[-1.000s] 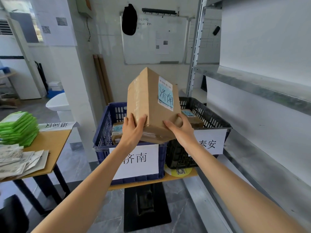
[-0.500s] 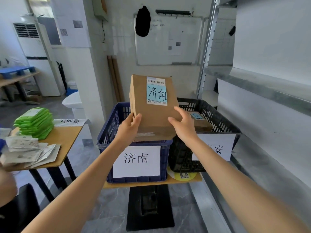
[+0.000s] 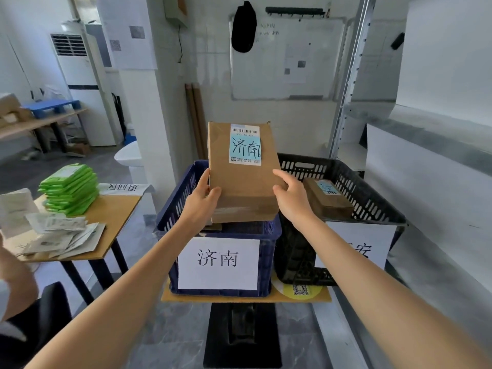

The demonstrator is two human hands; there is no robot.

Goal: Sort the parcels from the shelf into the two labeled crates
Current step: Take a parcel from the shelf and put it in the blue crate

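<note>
A brown cardboard parcel [image 3: 241, 179] with a light-blue label reading 济南 is held upright over the blue crate [image 3: 269, 251]. My left hand [image 3: 201, 201] grips its lower left edge, thumb on the front. On the lower right edge my right hand [image 3: 291, 198] holds it, fingers curled behind. The blue crate carries a white sign reading 济南. Beside it on the right stands a black crate [image 3: 372, 201] with a partly hidden white sign, and a smaller brown parcel [image 3: 328, 197] lies inside it.
Both crates stand on a wooden board [image 3: 239, 298] over a black stand. A wooden table [image 3: 111, 211] at the left bears a stack of green packets [image 3: 69, 189] and white mailers [image 3: 58, 235]. Metal shelving [image 3: 431, 134] runs along the right. Another person's hand [image 3: 14, 283] shows at the left edge.
The parcel has turned so its label faces me squarely and has come lower over the blue crate. Both hands kept their hold on its lower edges.
</note>
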